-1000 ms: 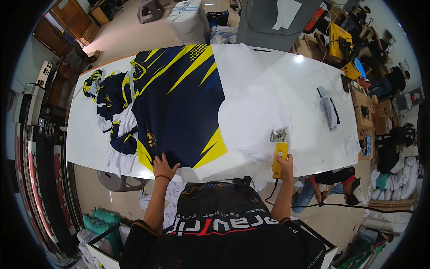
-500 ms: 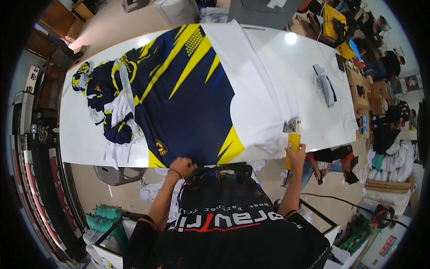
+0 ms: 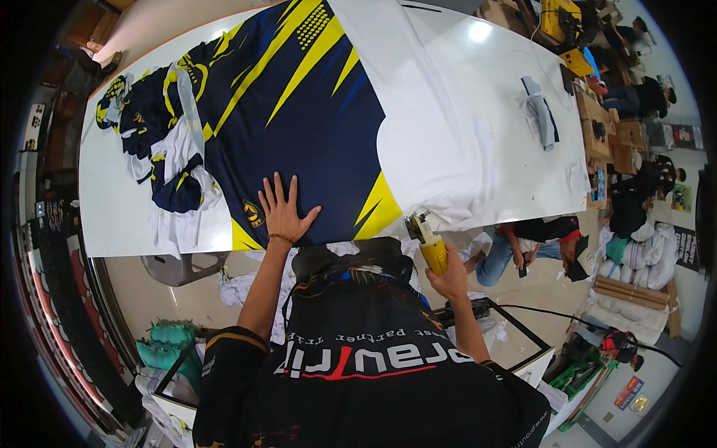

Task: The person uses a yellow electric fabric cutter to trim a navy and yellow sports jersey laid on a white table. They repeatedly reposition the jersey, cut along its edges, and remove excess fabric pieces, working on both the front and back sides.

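Fingers spread, my left hand (image 3: 282,214) lies flat on a navy fabric panel (image 3: 306,142) with yellow jagged stripes, close to a small round crest. White fabric (image 3: 426,127) borders the panel along its right side. My right hand (image 3: 450,278) is wrapped round a yellow handheld electric cloth cutter (image 3: 432,250). The cutter's metal head is at the yellow lower right corner of the panel, by the table's near edge; whether its blade touches the cloth I cannot tell.
A heap of cut navy, yellow and white pieces (image 3: 168,142) lies on the left of the white table (image 3: 515,179). A small folded grey piece (image 3: 539,116) rests to the right. Beyond the near edge, a person (image 3: 534,250) sits low. A black cable (image 3: 560,313) trails right.
My left hand has moved from the table's near edge up onto the navy panel and spread flat. My right hand has brought the cutter left, from the white fabric to the panel's corner.
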Demonstrator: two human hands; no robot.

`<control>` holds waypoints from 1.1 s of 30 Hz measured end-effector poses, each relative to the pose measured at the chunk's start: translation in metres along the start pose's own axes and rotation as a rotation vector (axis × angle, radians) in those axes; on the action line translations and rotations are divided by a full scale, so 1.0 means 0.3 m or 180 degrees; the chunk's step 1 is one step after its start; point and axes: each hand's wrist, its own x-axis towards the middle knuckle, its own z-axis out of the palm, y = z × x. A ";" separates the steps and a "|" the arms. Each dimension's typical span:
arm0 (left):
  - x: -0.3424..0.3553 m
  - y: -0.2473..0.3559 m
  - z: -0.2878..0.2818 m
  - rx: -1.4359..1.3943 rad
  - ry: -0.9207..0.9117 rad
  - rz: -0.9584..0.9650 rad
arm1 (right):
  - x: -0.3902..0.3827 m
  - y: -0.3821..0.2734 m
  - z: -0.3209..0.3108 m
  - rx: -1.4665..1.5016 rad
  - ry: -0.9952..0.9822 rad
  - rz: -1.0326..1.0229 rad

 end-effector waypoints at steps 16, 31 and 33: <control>0.001 -0.009 0.009 -0.0234 0.0155 0.0007 | 0.094 -0.086 0.004 -0.0228 -0.0056 -0.0039; -0.001 -0.011 0.001 -0.0303 0.0189 0.0000 | 0.216 -0.178 0.000 -0.0357 -0.0189 -0.0099; 0.000 -0.014 0.001 -0.0307 0.0157 -0.0008 | 0.238 -0.211 -0.002 -0.0197 -0.0181 -0.0126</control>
